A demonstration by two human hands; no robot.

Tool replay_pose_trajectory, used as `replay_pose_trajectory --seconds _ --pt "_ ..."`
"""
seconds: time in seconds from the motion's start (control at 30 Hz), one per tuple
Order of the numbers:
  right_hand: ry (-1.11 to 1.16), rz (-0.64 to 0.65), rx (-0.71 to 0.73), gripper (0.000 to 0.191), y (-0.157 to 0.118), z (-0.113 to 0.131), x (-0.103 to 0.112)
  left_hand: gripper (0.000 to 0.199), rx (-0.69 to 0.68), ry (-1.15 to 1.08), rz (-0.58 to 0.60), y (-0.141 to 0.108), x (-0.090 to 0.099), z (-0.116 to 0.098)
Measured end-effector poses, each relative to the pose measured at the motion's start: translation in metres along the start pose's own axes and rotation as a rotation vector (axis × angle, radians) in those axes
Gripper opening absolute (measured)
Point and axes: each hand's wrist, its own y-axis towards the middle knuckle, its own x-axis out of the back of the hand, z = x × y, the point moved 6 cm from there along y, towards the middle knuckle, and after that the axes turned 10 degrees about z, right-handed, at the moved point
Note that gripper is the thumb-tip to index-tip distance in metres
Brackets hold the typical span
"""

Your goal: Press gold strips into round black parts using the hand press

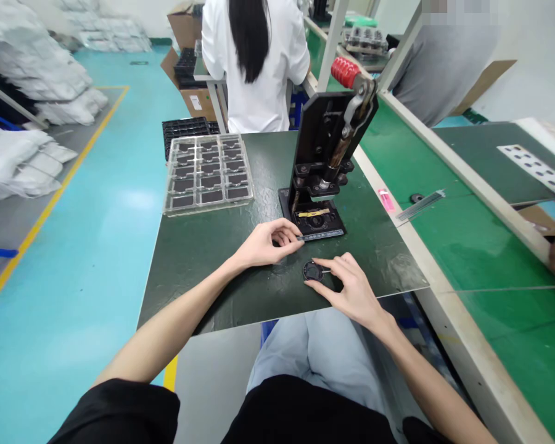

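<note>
A round black plastic part (313,271) is pinched between the thumb and fingers of my right hand (349,287), just above the front of the green work table. My left hand (271,243) is at the front left corner of the press base, fingers curled and thumb and fingertip close together. Whatever lies between those fingertips, if anything, is too small to make out. Behind both hands stands a black hand-operated toggle press (326,154) with a red lever grip (345,72) pointing up. A yellowish strip (313,213) lies across its base, over a round recess.
A clear plastic tray (208,176) with dark flat pieces in its compartments sits at the table's back left. A green conveyor belt (467,228) runs along the right, bearing a small dark ring (417,198). A person in white (259,68) sits ahead; another in grey is beyond the belt.
</note>
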Motion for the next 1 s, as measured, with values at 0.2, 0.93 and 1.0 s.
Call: replay_pose_trajectory --seconds 0.2,0.93,1.0 --pt "0.246 -0.125 -0.114 0.041 0.035 -0.034 0.03 0.021 0.044 0.1 -0.167 0.002 0.001 0.01" --pt "0.206 -0.496 -0.046 0.027 0.075 -0.059 0.073 0.015 0.025 0.178 -0.13 0.0 -0.003 0.01" --pt "0.102 -0.753 0.03 0.029 0.076 -0.038 0.111 0.02 0.017 0.196 -0.145 -0.001 -0.002 0.012"
